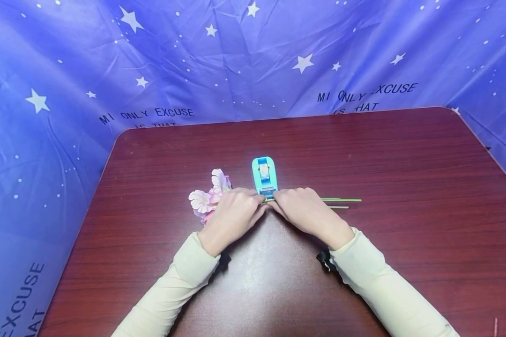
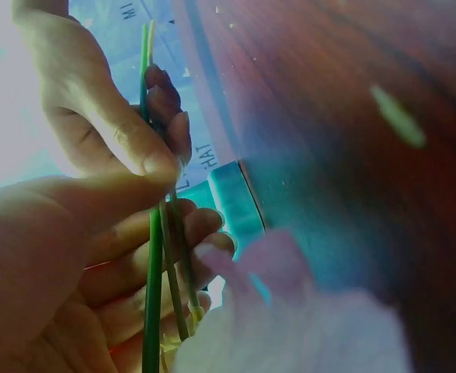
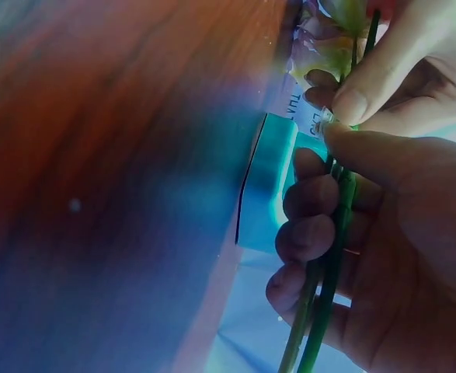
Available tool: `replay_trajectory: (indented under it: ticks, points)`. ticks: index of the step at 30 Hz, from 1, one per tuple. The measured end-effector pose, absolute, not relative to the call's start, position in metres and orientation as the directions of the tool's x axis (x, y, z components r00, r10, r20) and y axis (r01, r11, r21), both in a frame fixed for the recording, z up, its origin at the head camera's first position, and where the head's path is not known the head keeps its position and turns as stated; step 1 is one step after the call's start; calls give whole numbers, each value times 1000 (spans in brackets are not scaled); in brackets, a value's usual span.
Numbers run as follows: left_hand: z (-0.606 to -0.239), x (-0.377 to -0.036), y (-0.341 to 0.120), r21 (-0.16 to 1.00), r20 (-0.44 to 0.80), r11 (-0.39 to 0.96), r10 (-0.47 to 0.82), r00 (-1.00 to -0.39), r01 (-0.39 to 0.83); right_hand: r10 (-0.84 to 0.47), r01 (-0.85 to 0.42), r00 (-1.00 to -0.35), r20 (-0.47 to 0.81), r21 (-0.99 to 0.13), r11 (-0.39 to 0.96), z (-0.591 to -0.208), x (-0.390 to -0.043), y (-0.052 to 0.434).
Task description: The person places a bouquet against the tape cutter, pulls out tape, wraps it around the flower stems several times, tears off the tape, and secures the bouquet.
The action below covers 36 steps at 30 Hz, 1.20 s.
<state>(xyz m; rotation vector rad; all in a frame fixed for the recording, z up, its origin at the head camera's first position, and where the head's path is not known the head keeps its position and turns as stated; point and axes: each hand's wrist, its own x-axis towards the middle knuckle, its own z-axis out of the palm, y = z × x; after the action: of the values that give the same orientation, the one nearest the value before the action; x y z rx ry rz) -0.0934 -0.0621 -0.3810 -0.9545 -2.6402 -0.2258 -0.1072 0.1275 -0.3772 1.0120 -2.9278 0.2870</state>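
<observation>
Head view, stems: two thin green stems [image 1: 339, 201] are lying across the dark red table [image 1: 405, 187], running from under both hands out to the right; the pink flower heads [image 1: 208, 196] are showing just left of the left hand.
Head view, hands: the left hand [image 1: 234, 216] and the right hand [image 1: 305, 213] are meeting fingertip to fingertip over the stems, fingers curled down, directly in front of the blue tape dispenser [image 1: 264, 175].
Head view, limits: the knuckles are hiding the grip itself; whether tape is between the fingers cannot be told here.
Left wrist view, grip: the left hand [image 2: 72, 280] is curling its fingers [image 2: 193, 225] under the stems [image 2: 154, 295], and the right hand [image 2: 103, 116] is pinching them higher up between thumb and fingers.
Left wrist view, surroundings: blurred pink petals [image 2: 305, 318] are filling the lower foreground, with the dispenser [image 2: 235, 206] behind.
Right wrist view, grip: the right hand [image 3: 383, 256] is wrapping its fingers [image 3: 309, 237] round the stems [image 3: 328, 280], thumb pressing on top.
Right wrist view, added detail: the left hand [image 3: 391, 70] is pinching at the stems beside a small clear scrap [image 3: 323, 118], seen only here; the dispenser [image 3: 266, 183] is standing just behind the fingers.
</observation>
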Motion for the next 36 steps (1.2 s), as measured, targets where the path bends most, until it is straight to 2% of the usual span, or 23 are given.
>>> replay_trajectory:
  ticks: [14, 25, 36]
  points:
    - [-381, -94, -63, -17, 398, 783, 576, -714, 622, -625, -634, -772, 114, -205, 746, -376, -110, 128]
    - [-380, -92, -62, -8, 387, 785, 574, -722, 620, -642, -635, -763, 72, -269, 724, -376, -112, 131]
    - [-381, -92, -62, -12, 384, 793, 566, -730, 609, -648, -641, -757, 79, -278, 715, -375, -112, 132]
